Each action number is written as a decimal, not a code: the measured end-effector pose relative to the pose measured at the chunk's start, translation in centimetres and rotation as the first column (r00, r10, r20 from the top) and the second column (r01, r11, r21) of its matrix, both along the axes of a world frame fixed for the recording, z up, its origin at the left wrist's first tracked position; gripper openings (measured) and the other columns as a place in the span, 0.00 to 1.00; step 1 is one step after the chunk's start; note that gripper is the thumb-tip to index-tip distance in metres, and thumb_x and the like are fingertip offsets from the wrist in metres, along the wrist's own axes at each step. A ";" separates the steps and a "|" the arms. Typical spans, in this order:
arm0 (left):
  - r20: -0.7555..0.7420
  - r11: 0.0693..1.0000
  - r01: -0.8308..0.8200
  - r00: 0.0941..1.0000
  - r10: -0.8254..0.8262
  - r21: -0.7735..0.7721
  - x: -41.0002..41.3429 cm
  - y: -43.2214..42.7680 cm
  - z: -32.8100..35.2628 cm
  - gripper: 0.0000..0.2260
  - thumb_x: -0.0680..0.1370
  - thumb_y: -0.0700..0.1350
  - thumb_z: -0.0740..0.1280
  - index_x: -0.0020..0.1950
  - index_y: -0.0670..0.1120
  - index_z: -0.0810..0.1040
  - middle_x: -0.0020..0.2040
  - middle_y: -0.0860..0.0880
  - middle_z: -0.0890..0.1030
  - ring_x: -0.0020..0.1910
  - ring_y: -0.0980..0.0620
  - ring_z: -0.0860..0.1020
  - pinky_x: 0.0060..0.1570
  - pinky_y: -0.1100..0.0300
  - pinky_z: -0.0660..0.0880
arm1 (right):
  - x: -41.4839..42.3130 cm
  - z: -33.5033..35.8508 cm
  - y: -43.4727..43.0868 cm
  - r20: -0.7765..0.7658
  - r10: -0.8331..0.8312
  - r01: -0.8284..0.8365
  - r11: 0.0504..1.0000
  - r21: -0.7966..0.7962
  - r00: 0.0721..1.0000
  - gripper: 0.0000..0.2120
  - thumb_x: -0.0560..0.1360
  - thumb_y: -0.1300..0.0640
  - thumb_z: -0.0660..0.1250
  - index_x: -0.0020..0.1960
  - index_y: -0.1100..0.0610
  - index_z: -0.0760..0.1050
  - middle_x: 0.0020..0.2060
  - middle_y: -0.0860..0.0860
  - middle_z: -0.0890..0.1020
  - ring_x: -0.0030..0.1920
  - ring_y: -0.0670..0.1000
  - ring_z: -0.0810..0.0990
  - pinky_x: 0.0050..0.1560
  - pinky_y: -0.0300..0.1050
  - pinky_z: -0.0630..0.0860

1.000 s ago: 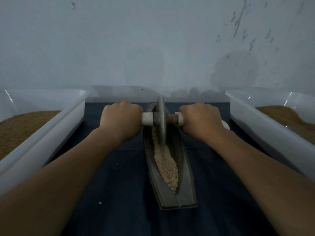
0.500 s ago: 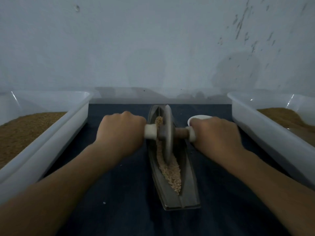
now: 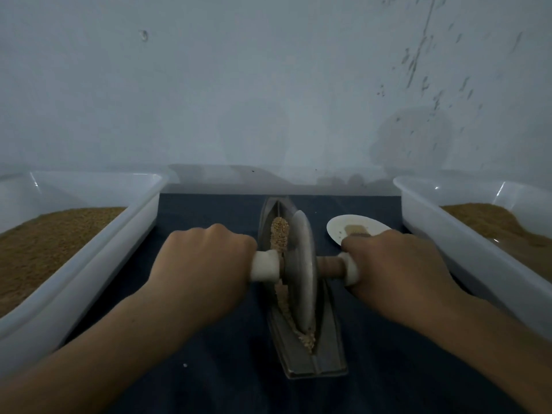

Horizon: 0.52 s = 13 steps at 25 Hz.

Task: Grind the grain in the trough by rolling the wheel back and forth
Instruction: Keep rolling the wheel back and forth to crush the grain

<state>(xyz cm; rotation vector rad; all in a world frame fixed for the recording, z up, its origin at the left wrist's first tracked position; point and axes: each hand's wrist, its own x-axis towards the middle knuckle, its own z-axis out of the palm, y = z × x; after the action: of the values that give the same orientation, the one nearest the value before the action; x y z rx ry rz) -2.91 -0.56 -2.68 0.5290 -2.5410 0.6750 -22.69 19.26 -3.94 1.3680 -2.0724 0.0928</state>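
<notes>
**Grinding wheel in the trough, a fist on each handle**

Seen from above: metal wheel (image 3: 301, 273) on edge in the narrow boat-shaped trough (image 3: 316, 369), toward its 6 o'clock end. Left hand (image 3: 206, 261) curled round the white handle at 9 o'clock, right hand (image 3: 394, 264) round its twin at 3 o'clock. Grain (image 3: 279, 231) heaped toward 12 o'clock. Best to press evenly on both sides, hold the axle level, and roll straight into the heap without riding up the trough wall.

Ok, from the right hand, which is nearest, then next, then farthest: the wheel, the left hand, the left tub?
1. The wheel, just left of the right hand, in the middle.
2. The left hand, across the wheel.
3. The left tub, far out at the left edge.
</notes>
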 end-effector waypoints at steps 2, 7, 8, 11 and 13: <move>0.029 0.990 -0.104 0.994 0.102 0.091 -1.9 -0.9 -0.7 0.11 0.69 0.54 0.70 0.37 0.56 0.67 0.30 0.56 0.61 0.25 0.54 0.60 0.26 0.60 0.58 | -0.6 0.0 -2.4 -0.011 -0.091 0.091 0.996 0.019 0.996 0.15 0.67 0.47 0.66 0.35 0.46 0.58 0.27 0.44 0.65 0.26 0.50 0.66 0.26 0.39 0.51; 0.061 0.953 -0.220 0.975 0.212 0.207 -6.2 -3.3 1.2 0.03 0.76 0.48 0.64 0.48 0.53 0.77 0.37 0.52 0.72 0.34 0.49 0.72 0.35 0.54 0.68 | -3.0 1.7 -8.3 0.198 -0.167 0.151 0.984 0.089 0.966 0.10 0.76 0.48 0.67 0.41 0.46 0.66 0.42 0.50 0.79 0.40 0.55 0.75 0.37 0.47 0.67; 0.078 0.953 -0.211 0.977 0.199 0.219 -5.8 -2.9 1.4 0.03 0.76 0.48 0.65 0.48 0.53 0.77 0.37 0.52 0.72 0.34 0.50 0.71 0.34 0.54 0.68 | -2.9 1.8 -7.7 0.190 -0.154 0.138 0.986 0.091 0.970 0.12 0.75 0.47 0.67 0.40 0.46 0.65 0.42 0.49 0.79 0.39 0.54 0.75 0.36 0.46 0.66; 0.013 0.993 -0.088 0.996 0.087 0.084 -2.5 -0.9 0.0 0.07 0.70 0.52 0.70 0.40 0.55 0.72 0.31 0.55 0.63 0.26 0.54 0.61 0.27 0.59 0.59 | -1.2 -0.1 -3.5 0.045 -0.101 0.099 0.994 0.037 0.994 0.18 0.70 0.46 0.69 0.35 0.47 0.59 0.32 0.46 0.73 0.31 0.52 0.69 0.27 0.41 0.54; -0.053 0.999 0.031 0.998 -0.031 -0.010 -0.3 0.3 -0.2 0.20 0.60 0.52 0.75 0.35 0.55 0.62 0.28 0.56 0.54 0.24 0.56 0.49 0.27 0.65 0.48 | 0.0 -0.6 -0.9 -0.058 -0.063 0.062 0.998 -0.028 0.996 0.20 0.65 0.45 0.70 0.34 0.46 0.57 0.26 0.44 0.64 0.24 0.50 0.64 0.27 0.37 0.48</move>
<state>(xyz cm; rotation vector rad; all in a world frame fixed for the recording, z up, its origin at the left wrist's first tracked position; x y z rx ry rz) -3.17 -0.24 -2.90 0.4968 -2.4904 0.6534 -22.67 18.38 -4.52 1.2743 -2.0561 0.0523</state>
